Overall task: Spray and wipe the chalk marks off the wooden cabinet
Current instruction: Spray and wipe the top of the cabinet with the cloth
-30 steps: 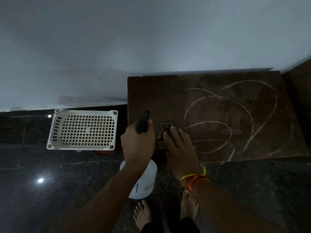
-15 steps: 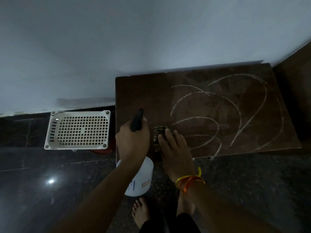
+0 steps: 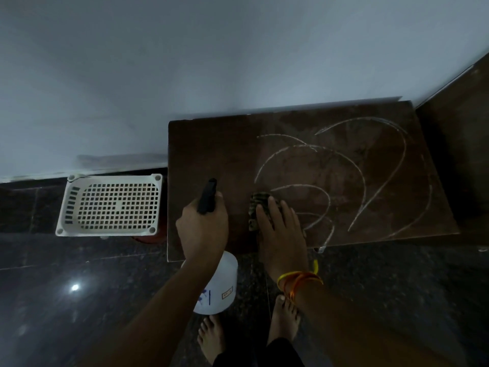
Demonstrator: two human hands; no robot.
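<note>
From the head view, my left hand [image 3: 202, 229] has its grip clamped round the neck of the white spray bottle [image 3: 215, 284], whose black nozzle [image 3: 207, 196] pokes up above my knuckles and whose body hangs over the floor just in front of the cabinet. My right hand [image 3: 281, 229] lies with fingers straight, pressing a striped cloth [image 3: 256, 207] flat onto the wooden cabinet top [image 3: 211, 154], near its front edge. The chalk marks [image 3: 344, 176], looping white arcs, spread over the right part of the top, and the nearest arcs run just beside my fingertips. I judge the wiping step is only beginning, since nearly all the lines look whole. Next I need firm sweeps rightward across the arcs, and probably more spray there. A white perforated basket [image 3: 111, 205] sits on the dark floor to the left.
</note>
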